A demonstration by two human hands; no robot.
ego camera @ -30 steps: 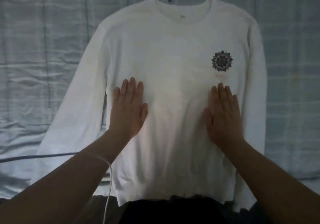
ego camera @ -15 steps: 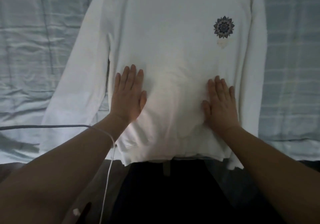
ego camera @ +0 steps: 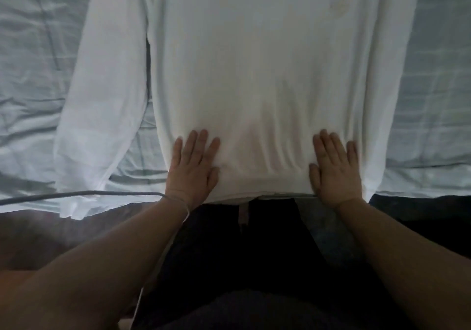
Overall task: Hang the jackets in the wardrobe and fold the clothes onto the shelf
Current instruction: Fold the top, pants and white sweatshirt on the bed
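Left hand (ego camera: pixel 192 170), right hand (ego camera: pixel 336 170) pressing flat at sweatshirt (ego camera: pixel 254 75) hem.

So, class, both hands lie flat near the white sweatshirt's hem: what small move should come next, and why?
Probably lift the left hand to fold the nearby sleeve across: the sweatshirt lies smooth, both sleeves unfolded, right hand flat on its hem.

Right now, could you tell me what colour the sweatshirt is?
The sweatshirt is white, seen in the head view.
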